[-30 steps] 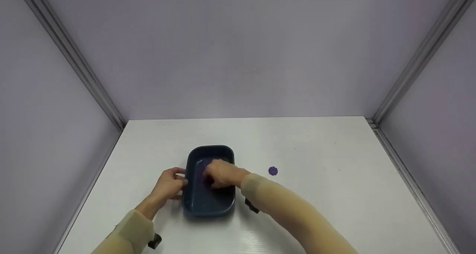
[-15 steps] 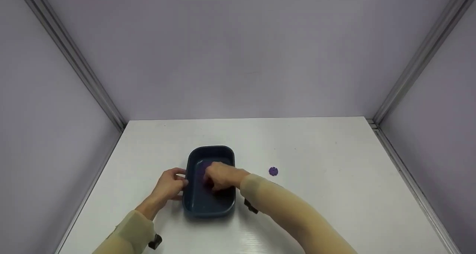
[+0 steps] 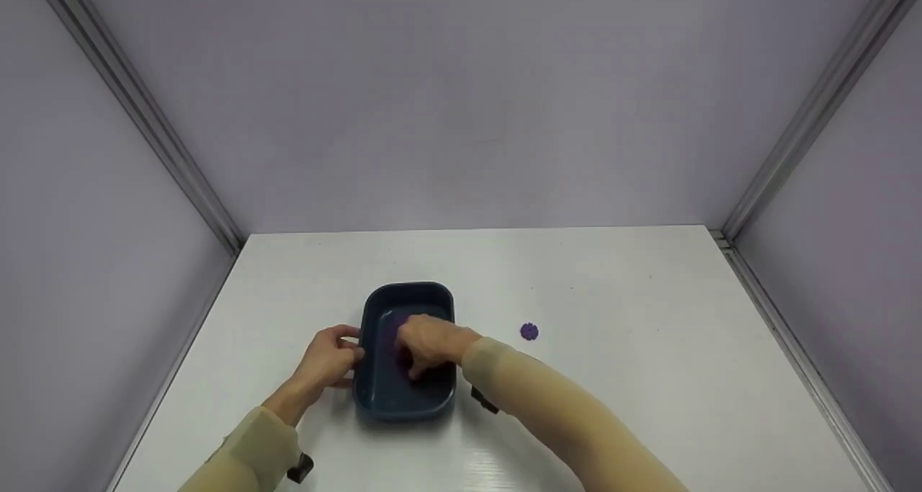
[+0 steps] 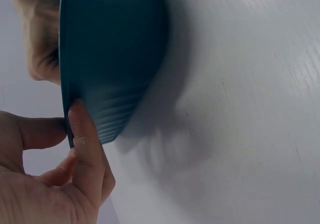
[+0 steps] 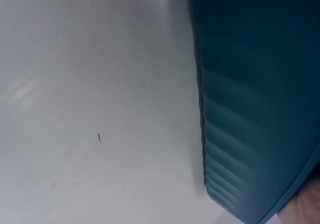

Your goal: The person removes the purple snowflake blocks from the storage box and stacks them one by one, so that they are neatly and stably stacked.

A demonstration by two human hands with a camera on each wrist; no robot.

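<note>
The left hand (image 3: 325,358) pinches the rim of the dark blue tub (image 3: 407,294), which sits on the white table (image 3: 634,377). The right hand (image 3: 430,341) reaches inside it, fingers curled down; can't tell what they hold. A purple disc (image 3: 529,331) lies nearby.

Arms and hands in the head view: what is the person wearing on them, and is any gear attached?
Both arms wear snug, plain beige long sleeves reaching the wrists: left sleeve, right sleeve. The left hand and right hand are bare, with no gloves, rings or watch visible. A small black device sits under each wrist, left and right. No cables or markings show.
</note>
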